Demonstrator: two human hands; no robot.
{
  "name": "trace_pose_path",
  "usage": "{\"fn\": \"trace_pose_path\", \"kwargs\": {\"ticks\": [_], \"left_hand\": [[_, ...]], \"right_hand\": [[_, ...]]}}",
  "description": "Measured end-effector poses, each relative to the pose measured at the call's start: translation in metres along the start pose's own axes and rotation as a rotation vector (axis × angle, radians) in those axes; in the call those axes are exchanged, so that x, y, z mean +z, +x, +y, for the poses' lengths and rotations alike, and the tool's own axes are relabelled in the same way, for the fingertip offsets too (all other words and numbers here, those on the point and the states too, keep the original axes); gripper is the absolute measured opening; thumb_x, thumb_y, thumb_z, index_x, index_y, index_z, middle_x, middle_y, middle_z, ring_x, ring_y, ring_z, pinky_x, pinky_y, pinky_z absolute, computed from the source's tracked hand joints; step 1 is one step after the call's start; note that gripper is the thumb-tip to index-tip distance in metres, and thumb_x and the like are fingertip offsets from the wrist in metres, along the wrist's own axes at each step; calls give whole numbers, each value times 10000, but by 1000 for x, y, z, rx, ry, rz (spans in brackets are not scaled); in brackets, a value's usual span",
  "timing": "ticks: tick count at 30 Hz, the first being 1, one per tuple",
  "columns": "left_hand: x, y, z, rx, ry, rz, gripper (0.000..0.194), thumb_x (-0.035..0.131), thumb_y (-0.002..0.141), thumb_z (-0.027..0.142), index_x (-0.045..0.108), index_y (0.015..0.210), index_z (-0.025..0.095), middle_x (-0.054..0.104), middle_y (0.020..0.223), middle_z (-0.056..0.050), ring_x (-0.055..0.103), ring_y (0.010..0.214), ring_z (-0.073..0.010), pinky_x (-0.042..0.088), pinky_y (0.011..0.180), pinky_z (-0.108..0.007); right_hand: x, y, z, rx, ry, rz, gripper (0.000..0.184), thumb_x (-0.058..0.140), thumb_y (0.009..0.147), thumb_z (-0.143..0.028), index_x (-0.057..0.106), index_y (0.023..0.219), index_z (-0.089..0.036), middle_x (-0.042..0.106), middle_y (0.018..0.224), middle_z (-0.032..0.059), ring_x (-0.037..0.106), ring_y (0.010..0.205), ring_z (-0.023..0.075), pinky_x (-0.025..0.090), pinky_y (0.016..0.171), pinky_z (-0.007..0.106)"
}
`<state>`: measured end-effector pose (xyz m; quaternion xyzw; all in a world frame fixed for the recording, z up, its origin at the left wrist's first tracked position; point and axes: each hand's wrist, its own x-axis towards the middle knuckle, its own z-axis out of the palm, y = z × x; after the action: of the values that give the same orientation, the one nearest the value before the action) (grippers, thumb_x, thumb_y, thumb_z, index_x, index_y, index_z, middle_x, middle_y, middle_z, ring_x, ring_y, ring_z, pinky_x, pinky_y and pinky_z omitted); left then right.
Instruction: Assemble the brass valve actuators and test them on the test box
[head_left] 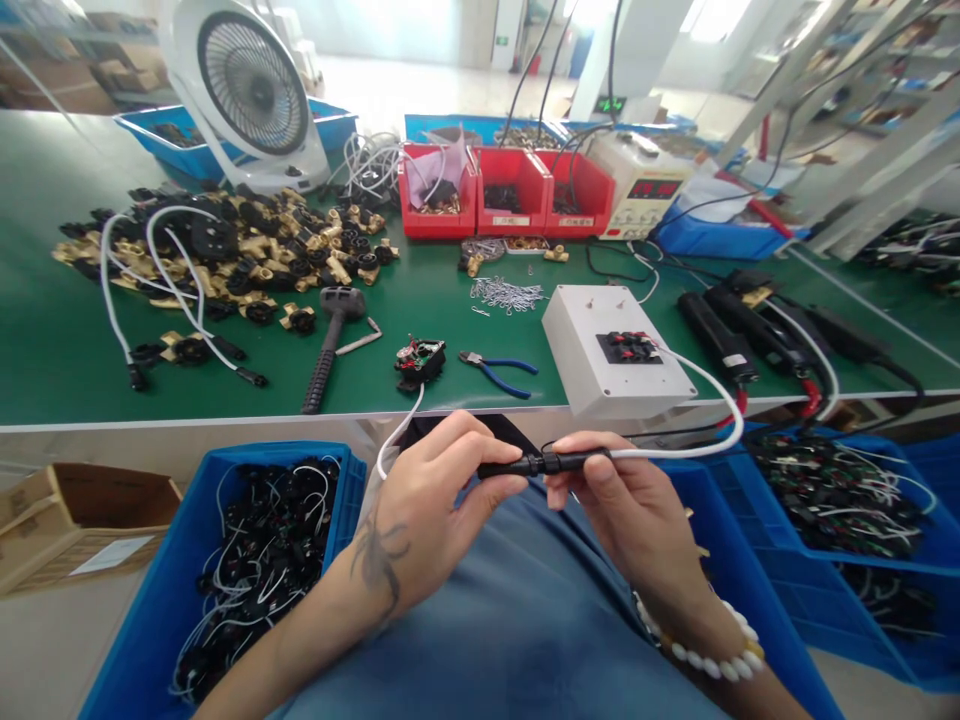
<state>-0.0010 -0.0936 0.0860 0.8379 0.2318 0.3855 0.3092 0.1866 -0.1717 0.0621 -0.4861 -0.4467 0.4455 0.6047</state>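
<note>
Between thumb and fingers, my left hand [431, 500] grips one black cable connector [501, 467]. My right hand [630, 500] pinches a second black cable connector [574, 460], whose white cable loops up to the grey test box [615, 350]. The two connectors meet end to end in front of my lap; I cannot tell whether they are fully joined. A white cable [397, 430] runs from behind my left hand to a small open circuit unit [420, 362] on the green bench [442, 300]. Blue-handled cutters [499, 372] and a hammer [330, 345] lie nearby.
A heap of brass-and-black valve parts [247, 250] covers the bench's left, below a white fan [255, 90]. Red bins [514, 215] and a power supply [637, 190] stand behind. Electric screwdrivers [720, 335] lie right. Blue crates [345, 510] of wired parts flank my lap.
</note>
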Motion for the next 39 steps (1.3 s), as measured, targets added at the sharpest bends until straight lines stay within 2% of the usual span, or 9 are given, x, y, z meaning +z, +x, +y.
{"fn": "trace_pose_path", "kwargs": {"ticks": [3, 5, 8, 10, 13, 16, 19, 24, 39], "left_hand": [[9, 4, -22, -60, 80, -87, 130, 629, 983, 290, 673, 970, 168, 675, 908, -33, 659, 831, -157, 560, 736, -259], [16, 8, -48, -138, 213, 90, 286, 607, 984, 417, 669, 1069, 151, 681, 1041, -98, 663, 989, -229, 572, 880, -363], [23, 20, -98, -362, 426, 398, 620, 684, 889, 566, 591, 1277, 91, 593, 1320, -240, 546, 1276, -384, 463, 1081, -546], [25, 28, -126, -519, 424, 403, 701, 764, 824, 539, 568, 1311, 75, 564, 1369, -287, 520, 1296, -452, 417, 1093, -625], [25, 37, -146, -548, 354, 363, 605, 805, 796, 402, 598, 1259, 72, 652, 1224, -253, 587, 1216, -446, 429, 1074, -636], [19, 32, -134, -457, 267, 324, 530, 796, 792, 319, 594, 1251, 148, 674, 1198, -141, 653, 1151, -321, 515, 1043, -479], [8, 17, -101, -292, 119, 273, 574, 810, 797, 348, 561, 1300, 227, 647, 1272, -72, 658, 1156, -238, 542, 1019, -367], [-10, 1, -53, -25, -123, 173, 611, 811, 840, 324, 517, 1371, 260, 608, 1346, -78, 592, 1265, -235, 490, 1101, -384], [-22, -1, -20, 21, -140, 89, 626, 819, 840, 302, 513, 1385, 260, 623, 1335, -82, 586, 1268, -236, 498, 1101, -368]], "right_hand": [[-21, 5, 21, 242, -184, -91, 547, 568, 924, -713, 722, 922, -188, 710, 766, 50, 637, 659, 166, 521, 652, 291], [-38, 6, 26, 464, -430, -263, 711, 508, 843, -853, 686, 787, -167, 680, 698, 70, 608, 625, 182, 497, 616, 309], [-60, 11, 13, 666, -741, -587, 680, 543, 820, -841, 655, 721, -177, 666, 674, 63, 602, 626, 195, 465, 596, 307], [-68, 22, -9, 598, -830, -630, 600, 534, 874, -753, 659, 723, -186, 681, 701, 64, 622, 661, 202, 475, 620, 308], [-74, 56, -40, 242, -931, -300, 465, 535, 905, -623, 702, 820, -198, 723, 795, 69, 657, 746, 210, 500, 693, 317], [-86, 109, -54, -144, -1052, 197, 283, 610, 891, -444, 728, 928, -190, 758, 931, 86, 673, 829, 209, 506, 772, 320], [-103, 160, -46, -244, -1072, 410, 248, 592, 918, -250, 724, 1103, -150, 743, 1148, 128, 676, 977, 200, 490, 884, 307], [-118, 193, -20, -66, -1058, 282, 160, 595, 930, -171, 740, 871, -136, 774, 1016, 141, 679, 975, 213, 464, 915, 303], [-117, 196, -17, 6, -1063, 293, 365, 480, 1039, -229, 720, 778, -142, 756, 934, 127, 637, 856, 174, 429, 826, 281]]}}
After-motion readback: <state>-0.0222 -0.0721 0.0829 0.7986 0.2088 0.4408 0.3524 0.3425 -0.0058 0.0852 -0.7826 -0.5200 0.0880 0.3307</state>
